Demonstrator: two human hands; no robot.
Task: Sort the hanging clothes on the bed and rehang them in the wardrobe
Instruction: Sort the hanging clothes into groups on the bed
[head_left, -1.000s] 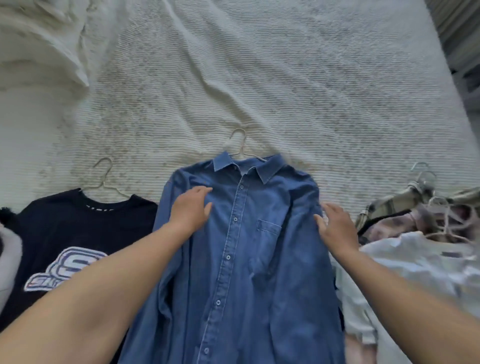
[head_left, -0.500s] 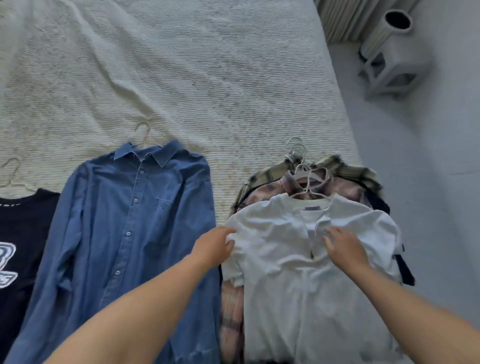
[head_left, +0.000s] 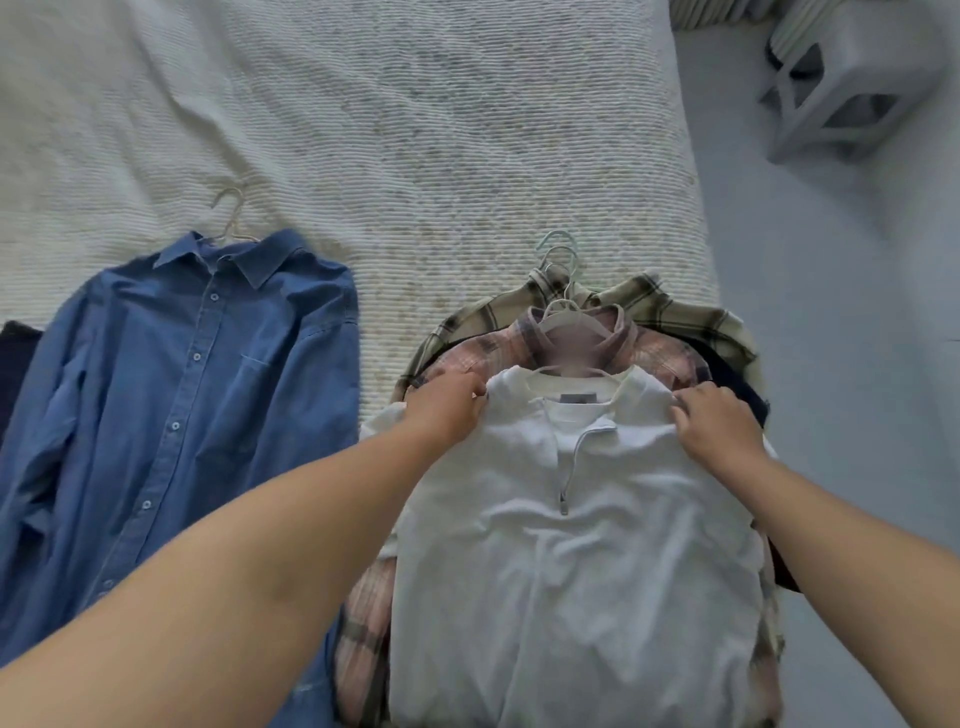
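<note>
Seen from above, a white quarter-zip pullover (head_left: 571, 519) lies on its hanger on top of a pile of hung clothes near the right edge of a bed (head_left: 363, 130) covered in a cream textured spread. The left hand (head_left: 447, 410) grips the pullover's left shoulder, fingers curled into the fabric; the right hand (head_left: 719, 426) grips the right shoulder the same way. Beneath it lie a pink plaid shirt (head_left: 660, 358) and a cream plaid shirt (head_left: 675, 306), their hanger hooks (head_left: 558, 260) bunched together. A blue denim shirt (head_left: 182, 395) lies apart on the left. The pullover looks soft, light and limp, so it would probably sag if lifted by cloth alone; holding the shoulders over the hanger, or its hook, seems safest.
</note>
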